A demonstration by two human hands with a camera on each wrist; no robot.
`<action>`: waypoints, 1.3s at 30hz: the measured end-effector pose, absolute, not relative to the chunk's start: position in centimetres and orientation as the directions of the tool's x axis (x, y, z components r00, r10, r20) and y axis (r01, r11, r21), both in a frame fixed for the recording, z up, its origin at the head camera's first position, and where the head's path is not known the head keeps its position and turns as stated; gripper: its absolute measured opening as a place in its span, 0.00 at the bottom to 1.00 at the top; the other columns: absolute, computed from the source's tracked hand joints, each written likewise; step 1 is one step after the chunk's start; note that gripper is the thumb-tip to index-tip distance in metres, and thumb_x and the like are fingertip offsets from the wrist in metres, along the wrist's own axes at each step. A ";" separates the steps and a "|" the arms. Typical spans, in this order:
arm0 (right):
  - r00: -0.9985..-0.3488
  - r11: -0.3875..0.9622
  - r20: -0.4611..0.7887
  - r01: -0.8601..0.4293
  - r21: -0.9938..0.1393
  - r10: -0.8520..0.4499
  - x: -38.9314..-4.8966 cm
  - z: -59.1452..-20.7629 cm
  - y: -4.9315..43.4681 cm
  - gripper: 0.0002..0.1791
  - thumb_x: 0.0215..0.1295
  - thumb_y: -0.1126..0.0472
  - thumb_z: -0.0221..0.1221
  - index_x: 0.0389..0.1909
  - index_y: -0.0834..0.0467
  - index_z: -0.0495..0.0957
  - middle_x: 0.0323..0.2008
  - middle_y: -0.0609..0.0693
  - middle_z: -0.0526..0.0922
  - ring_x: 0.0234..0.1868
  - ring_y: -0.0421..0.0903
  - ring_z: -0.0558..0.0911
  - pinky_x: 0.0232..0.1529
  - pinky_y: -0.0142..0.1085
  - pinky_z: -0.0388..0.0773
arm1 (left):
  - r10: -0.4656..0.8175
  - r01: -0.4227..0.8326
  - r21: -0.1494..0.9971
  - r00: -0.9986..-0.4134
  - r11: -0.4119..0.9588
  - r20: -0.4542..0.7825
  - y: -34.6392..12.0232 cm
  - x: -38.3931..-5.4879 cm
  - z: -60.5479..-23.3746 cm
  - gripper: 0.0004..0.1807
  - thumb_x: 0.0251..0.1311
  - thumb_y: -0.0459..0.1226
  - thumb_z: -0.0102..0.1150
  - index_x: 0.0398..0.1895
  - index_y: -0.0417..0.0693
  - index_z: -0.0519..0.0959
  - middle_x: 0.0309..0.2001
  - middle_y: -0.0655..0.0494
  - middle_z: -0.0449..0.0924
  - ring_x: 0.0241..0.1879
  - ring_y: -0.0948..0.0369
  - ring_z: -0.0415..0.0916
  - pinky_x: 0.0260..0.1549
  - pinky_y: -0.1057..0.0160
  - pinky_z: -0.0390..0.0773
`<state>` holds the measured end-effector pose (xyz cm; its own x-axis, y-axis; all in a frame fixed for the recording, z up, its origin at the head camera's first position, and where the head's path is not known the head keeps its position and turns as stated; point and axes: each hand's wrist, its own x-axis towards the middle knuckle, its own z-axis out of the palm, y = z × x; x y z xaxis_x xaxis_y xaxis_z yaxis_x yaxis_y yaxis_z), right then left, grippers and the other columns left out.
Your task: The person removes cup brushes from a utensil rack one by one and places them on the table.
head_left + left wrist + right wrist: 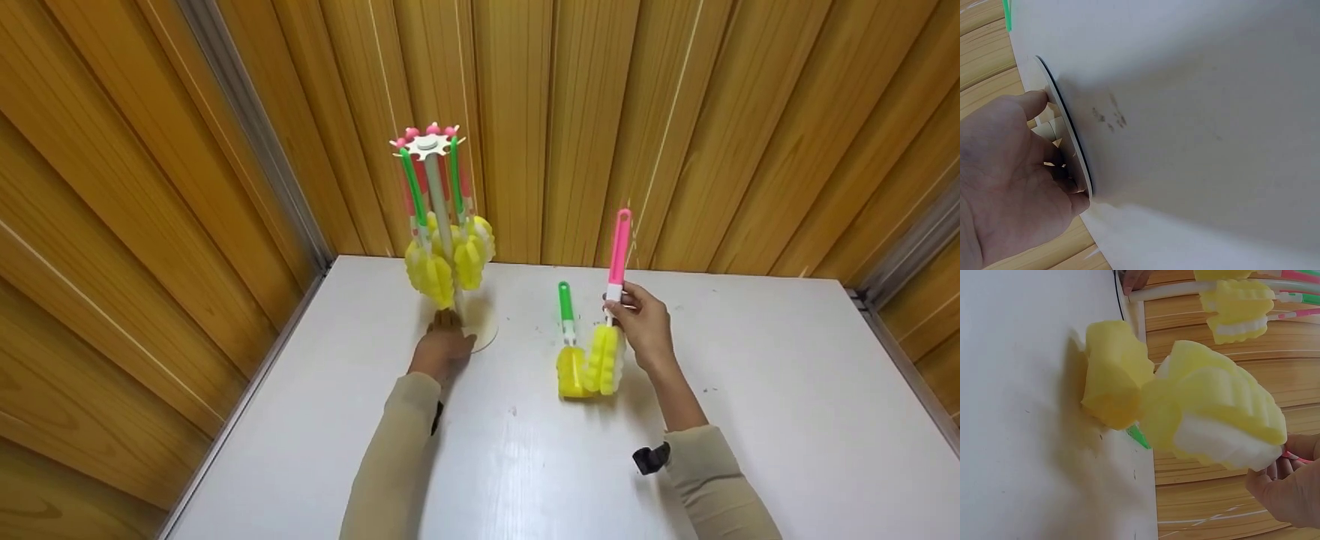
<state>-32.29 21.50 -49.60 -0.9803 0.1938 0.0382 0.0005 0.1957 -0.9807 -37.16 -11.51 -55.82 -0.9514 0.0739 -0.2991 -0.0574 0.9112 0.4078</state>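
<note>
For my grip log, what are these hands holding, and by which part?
Right hand: pink brush, by its neck, above the sponge. Left hand: touching the stand's base; grip unclear.

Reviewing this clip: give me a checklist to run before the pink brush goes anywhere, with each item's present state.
1. Right hand grips pink brush: ok, pinched below its pink handle.
2. Handle loop free of fingers: ok.
3. Left hand on the base: ok, fingers touch it.
4. Space on the rack: ok, front notches look free.
5. Pink brush clear of green brush: cannot tell, their sponges overlap in view.
</note>
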 end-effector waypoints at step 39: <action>-0.983 0.257 -0.100 0.138 -0.957 0.156 -33.6 -54.1 23.4 0.29 0.76 0.63 0.57 0.74 0.63 0.65 0.60 0.63 0.78 0.50 0.44 0.80 0.47 0.25 0.79 | 0.082 -0.040 0.394 -0.954 0.918 -0.288 -11.5 -36.8 -55.6 0.45 0.77 0.54 0.44 0.81 0.37 0.40 0.82 0.40 0.36 0.80 0.47 0.38 0.77 0.50 0.46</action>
<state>-33.64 23.39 -54.05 -0.9827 0.1564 -0.0996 0.1378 0.2567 -0.9566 -36.83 -11.50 -55.65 -0.9543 0.0819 -0.2875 -0.0398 0.9184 0.3935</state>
